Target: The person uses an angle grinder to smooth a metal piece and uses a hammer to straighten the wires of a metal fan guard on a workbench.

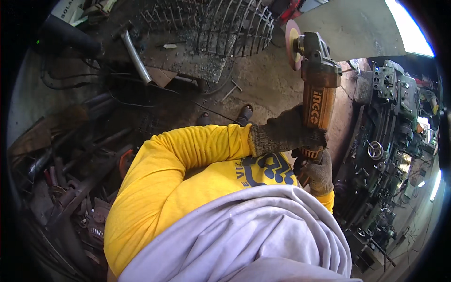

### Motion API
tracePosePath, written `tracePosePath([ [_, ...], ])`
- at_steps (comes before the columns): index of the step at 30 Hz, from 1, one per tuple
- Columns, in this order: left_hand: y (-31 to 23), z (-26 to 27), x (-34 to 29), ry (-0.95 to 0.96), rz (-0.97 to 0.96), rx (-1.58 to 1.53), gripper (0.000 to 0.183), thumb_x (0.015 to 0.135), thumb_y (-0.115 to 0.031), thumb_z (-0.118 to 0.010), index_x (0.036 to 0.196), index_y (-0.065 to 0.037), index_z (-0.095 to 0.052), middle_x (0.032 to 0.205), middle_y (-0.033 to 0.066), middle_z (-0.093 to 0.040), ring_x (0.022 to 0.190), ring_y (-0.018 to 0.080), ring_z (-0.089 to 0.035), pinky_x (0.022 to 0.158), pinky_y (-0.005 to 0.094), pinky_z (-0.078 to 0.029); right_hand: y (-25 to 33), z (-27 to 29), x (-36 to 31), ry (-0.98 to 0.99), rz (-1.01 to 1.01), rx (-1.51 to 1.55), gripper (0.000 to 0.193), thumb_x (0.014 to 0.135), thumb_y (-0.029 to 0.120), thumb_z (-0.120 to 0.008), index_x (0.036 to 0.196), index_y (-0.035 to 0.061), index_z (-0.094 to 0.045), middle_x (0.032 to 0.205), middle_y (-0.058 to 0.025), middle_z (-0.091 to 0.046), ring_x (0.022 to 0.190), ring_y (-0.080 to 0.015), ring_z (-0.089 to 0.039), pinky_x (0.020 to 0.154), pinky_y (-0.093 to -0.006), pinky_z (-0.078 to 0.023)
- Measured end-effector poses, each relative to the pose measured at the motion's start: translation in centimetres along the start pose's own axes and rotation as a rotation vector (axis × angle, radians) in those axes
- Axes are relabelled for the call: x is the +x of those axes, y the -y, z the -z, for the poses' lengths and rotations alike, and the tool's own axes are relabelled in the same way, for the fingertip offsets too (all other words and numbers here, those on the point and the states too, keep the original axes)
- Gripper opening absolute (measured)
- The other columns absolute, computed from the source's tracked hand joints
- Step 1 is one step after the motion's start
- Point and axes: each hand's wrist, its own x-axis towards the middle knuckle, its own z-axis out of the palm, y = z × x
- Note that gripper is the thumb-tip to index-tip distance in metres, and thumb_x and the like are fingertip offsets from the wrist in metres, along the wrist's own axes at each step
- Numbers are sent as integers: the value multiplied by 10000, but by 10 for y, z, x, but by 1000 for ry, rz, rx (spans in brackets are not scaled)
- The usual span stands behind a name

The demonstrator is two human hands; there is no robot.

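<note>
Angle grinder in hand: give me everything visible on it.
The angle grinder has an orange body with a dark metal gear head and a worn pinkish disc at its far end, disc face turned toward the person's left. It points away from the person, above the dirt floor. The gloved left hand wraps the body; the gloved right hand grips the rear end.

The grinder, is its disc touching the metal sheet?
No. The disc of the grinder hangs in open air beside the metal sheet, and a gap shows between them.
</note>
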Motion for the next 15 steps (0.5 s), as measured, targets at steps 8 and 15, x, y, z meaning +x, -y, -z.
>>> tracePosePath([
  [8, -30, 9, 67, 74, 207, 122, 636, 811, -326, -804, 1284, -33, -494, 1051, 90, -650, 881, 197, -667, 784, 353, -558, 14, 77, 72, 203, 40, 192, 578, 684, -7, -654, 1255, -3, -562, 1038, -151, -680, 787, -167, -649, 673, -297, -575],
  [15, -89, 102, 27, -1116, -236, 1336, 277, 879, -283, -700, 1005, -40, -664, 994, 144, -676, 910, 307, -676, 782, 379, -532, 65, 176, 167, 260, 58, 73, 484, 744, 26, -625, 1220, -19, -546, 1018, -152, -671, 707, -169, -649, 646, -289, -578],
])
